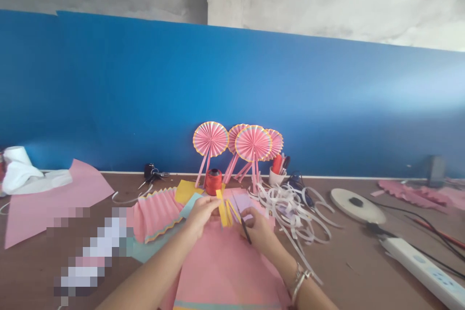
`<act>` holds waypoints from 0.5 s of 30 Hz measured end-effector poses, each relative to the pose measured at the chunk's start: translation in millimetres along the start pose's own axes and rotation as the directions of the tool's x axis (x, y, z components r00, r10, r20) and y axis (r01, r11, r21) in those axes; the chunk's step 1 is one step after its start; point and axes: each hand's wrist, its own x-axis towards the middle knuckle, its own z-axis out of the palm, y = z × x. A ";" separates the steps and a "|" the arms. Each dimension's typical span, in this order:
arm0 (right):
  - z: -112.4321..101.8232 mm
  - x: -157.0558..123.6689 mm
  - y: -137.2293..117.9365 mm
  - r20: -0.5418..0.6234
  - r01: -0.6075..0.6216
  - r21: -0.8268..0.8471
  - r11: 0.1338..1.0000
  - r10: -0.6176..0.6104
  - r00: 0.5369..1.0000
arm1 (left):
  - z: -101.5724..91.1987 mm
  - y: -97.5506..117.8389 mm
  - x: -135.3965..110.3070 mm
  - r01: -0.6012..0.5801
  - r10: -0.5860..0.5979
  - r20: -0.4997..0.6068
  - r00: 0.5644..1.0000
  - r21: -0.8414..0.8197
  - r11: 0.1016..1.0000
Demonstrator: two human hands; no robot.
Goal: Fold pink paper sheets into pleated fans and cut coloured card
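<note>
Yellow paper strips (222, 208) near the table's (43, 271) front edge, just right of pleated pink paper (156, 215), pinched in the left hand (199, 215) while the right hand (258, 233) grips black scissors (245, 225); finished pink rosettes (252, 143) stand behind, loose white strips (290, 213) to the right.

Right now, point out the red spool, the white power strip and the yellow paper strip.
Red spool (214, 182): head view, wound thread.
White power strip (417, 266): head view, top face.
Yellow paper strip (222, 209): head view, middle.
</note>
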 end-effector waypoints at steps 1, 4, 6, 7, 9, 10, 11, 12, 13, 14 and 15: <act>-4.9 2.1 1.0 -0.057 0.014 -0.088 0.996 -0.019 0.998 | -6.8 2.6 3.5 -0.006 0.008 -0.024 1.000 0.070 0.998; -20.5 9.1 5.1 -0.175 0.044 -0.415 0.909 -0.127 0.976 | -27.9 9.7 12.7 -0.031 0.052 -0.060 0.997 0.309 0.950; -28.3 13.5 8.1 -0.206 0.019 -0.579 0.815 -0.169 0.964 | -39.6 12.0 16.9 -0.051 0.088 -0.058 0.994 0.474 0.879; -30.9 15.5 9.5 -0.218 0.003 -0.636 0.771 -0.184 0.958 | -44.1 12.4 18.2 -0.061 0.109 -0.055 0.993 0.552 0.832; -34.0 18.8 12.1 -0.243 -0.040 -0.691 0.721 -0.181 0.953 | -50.0 13.2 19.3 -0.080 0.157 -0.051 0.986 0.687 0.723; -35.1 20.4 13.2 -0.254 -0.067 -0.692 0.719 -0.155 0.955 | -51.2 14.0 18.8 -0.090 0.187 -0.048 0.981 0.740 0.666; -36.4 22.0 14.3 -0.266 -0.101 -0.675 0.731 -0.115 0.957 | -51.3 15.2 17.5 -0.105 0.220 -0.041 0.975 0.784 0.611; -38.0 23.8 15.4 -0.274 -0.134 -0.649 0.749 -0.065 0.960 | -50.2 16.8 15.1 -0.125 0.256 -0.027 0.966 0.819 0.560; -40.0 25.7 16.6 -0.273 -0.161 -0.621 0.767 -0.019 0.962 | -48.1 18.6 11.5 -0.151 0.289 -0.004 0.957 0.845 0.513; -42.6 27.8 17.6 -0.267 -0.181 -0.600 0.780 0.018 0.963 | -45.3 20.3 6.6 -0.186 0.317 0.032 0.948 0.862 0.471; -45.3 29.8 18.3 -0.260 -0.192 -0.587 0.786 0.041 0.965 | -42.0 21.7 0.5 -0.227 0.336 0.077 0.939 0.871 0.436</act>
